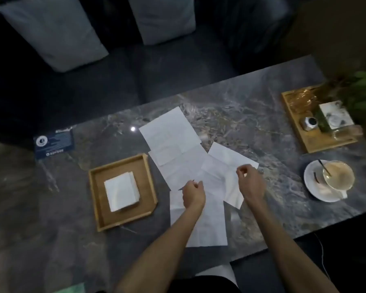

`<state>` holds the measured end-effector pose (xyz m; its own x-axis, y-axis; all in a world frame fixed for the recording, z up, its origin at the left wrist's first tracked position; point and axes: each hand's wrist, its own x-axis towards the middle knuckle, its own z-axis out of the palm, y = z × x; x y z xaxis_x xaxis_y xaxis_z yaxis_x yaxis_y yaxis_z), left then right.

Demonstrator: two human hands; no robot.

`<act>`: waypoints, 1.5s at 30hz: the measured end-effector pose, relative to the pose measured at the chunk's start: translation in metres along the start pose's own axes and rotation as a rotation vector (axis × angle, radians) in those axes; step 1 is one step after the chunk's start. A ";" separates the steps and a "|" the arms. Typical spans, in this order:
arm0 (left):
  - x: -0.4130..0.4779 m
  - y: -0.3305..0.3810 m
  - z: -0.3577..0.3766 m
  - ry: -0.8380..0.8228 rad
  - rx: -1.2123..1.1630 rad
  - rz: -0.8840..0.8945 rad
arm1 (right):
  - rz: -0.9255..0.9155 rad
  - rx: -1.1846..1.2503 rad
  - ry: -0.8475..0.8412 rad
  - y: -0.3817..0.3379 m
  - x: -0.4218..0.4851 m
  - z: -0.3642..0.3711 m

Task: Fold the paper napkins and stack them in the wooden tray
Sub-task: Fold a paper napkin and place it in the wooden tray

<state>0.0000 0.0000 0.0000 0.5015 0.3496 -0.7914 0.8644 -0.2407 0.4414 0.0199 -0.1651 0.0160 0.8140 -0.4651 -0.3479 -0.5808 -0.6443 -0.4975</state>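
Table: a grey veined marble tabletop [262,132] carries everything; both hands work over its near middle.
Tray: the square wooden tray with a cork-brown floor [123,163] lies left of the left fingers, well apart from them.
Unfolded napkins: several thin white paper napkins [169,132] lie open and overlapping, fanned out beyond and between the fingers.
Napkin in hand: the long white napkin nearest the person [209,225] runs beneath both hands toward the table's near edge.
Folded stack: a small pile of folded white napkins [122,190] rests inside the tray, near its middle.
Left hand [193,195]: fingers curled shut, seemingly pinching a paper edge at their tips.
Right hand [251,182]: thumb and forefinger closed together on a napkin's far corner.
Handling: the paper looks feather-light, limp and easily torn or creased; likely best taken by two corners of one edge and pressed flat along the fold.
Progress: a few folded, most remaining.
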 end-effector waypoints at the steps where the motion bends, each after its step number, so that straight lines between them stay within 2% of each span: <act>1: 0.009 0.001 0.018 0.024 -0.051 -0.088 | -0.014 -0.044 -0.013 -0.003 0.019 0.003; 4: 0.018 0.002 0.054 0.057 -0.151 -0.268 | -0.063 -0.185 -0.046 -0.011 0.062 0.014; 10: 0.032 -0.019 0.101 0.105 -0.049 -0.460 | -0.176 -0.368 -0.136 0.004 0.112 0.030; 16: 0.028 -0.009 0.103 0.133 -0.003 -0.463 | -0.310 -0.425 -0.133 0.024 0.115 0.034; 18: 0.023 -0.006 0.102 0.122 0.033 -0.439 | -0.336 -0.436 -0.131 0.024 0.112 0.027; 23: 0.007 -0.002 0.088 0.067 0.081 -0.358 | -0.355 -0.286 -0.195 0.023 0.109 0.006; 28: 0.013 -0.015 0.081 0.065 0.016 -0.364 | -0.240 -0.154 -0.267 0.028 0.097 0.001; 32: 0.010 -0.013 0.076 0.062 -0.009 -0.292 | -0.188 -0.010 -0.314 0.024 0.093 -0.001; 36: -0.005 -0.004 0.076 0.093 -0.039 -0.234 | -0.198 0.071 -0.356 0.027 0.097 -0.014; 40: -0.019 0.002 0.077 0.093 -0.105 -0.052 | -0.152 0.100 -0.369 0.034 0.107 -0.036; 45: -0.025 0.024 0.030 -0.025 -0.282 0.220 | -0.086 0.250 -0.379 0.021 0.103 -0.073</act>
<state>0.0065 -0.0413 0.0180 0.6788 0.2942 -0.6728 0.7134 -0.0467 0.6992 0.0913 -0.2710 0.0280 0.8317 -0.1317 -0.5393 -0.5290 -0.4829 -0.6978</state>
